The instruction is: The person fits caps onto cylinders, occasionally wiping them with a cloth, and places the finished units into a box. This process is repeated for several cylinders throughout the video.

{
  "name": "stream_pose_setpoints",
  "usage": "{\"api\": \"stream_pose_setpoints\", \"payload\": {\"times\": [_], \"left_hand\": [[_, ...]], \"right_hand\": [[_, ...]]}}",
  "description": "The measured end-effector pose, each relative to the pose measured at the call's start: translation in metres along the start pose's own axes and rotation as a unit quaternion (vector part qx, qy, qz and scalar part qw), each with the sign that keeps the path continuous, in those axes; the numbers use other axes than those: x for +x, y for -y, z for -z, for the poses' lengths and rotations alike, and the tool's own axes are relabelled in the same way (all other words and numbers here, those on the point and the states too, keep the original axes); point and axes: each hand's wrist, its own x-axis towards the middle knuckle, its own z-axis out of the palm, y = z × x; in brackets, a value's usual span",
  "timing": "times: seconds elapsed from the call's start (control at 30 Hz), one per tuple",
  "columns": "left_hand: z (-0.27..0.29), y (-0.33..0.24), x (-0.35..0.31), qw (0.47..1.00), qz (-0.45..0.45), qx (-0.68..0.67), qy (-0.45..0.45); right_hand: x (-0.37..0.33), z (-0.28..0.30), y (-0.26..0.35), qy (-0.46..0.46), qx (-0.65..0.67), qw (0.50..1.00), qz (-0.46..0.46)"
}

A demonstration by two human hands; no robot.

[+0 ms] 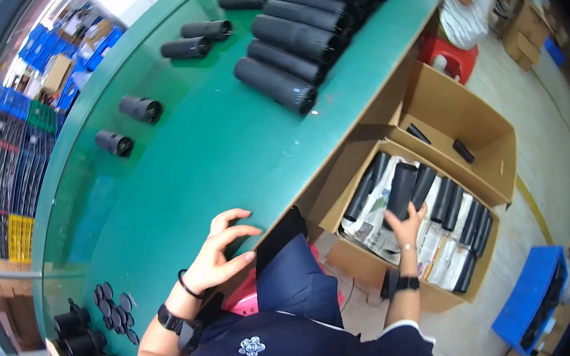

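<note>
My right hand [405, 225] reaches into a cardboard box [333, 214] at the right. Its thumb and fingers close on the near end of a black tube [402, 183], which lies slanted above newspaper sheets [374, 239]. Beside it another black tube [423, 182] leans close by. More black tubes stand in rows in the same box. At the edge of the green table [189, 161], my left hand [218, 254] hovers with fingers spread and nothing in it.
Several black cylinders [290, 32] lie stacked at the table's far end, and shorter ones [141, 109] along its left side. Black discs [117, 310] sit at the near left. A second box [458, 113] stands behind the first; a blue crate [523, 293] is at the right.
</note>
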Motion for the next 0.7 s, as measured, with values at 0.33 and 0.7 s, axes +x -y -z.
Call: {"api": "stream_pose_setpoints", "payload": {"times": [0.33, 0.7], "left_hand": [[0.011, -0.034, -0.027, 0.909, -0.061, -0.371, -0.179], [0.124, 0.07, -0.164, 0.571, -0.019, -0.678, -0.463]], "right_hand": [[-0.076, 0.006, 0.367, 0.34, 0.075, 0.837, 0.422], [-0.108, -0.118, 0.473, 0.449, -0.209, 0.739, 0.457]]}}
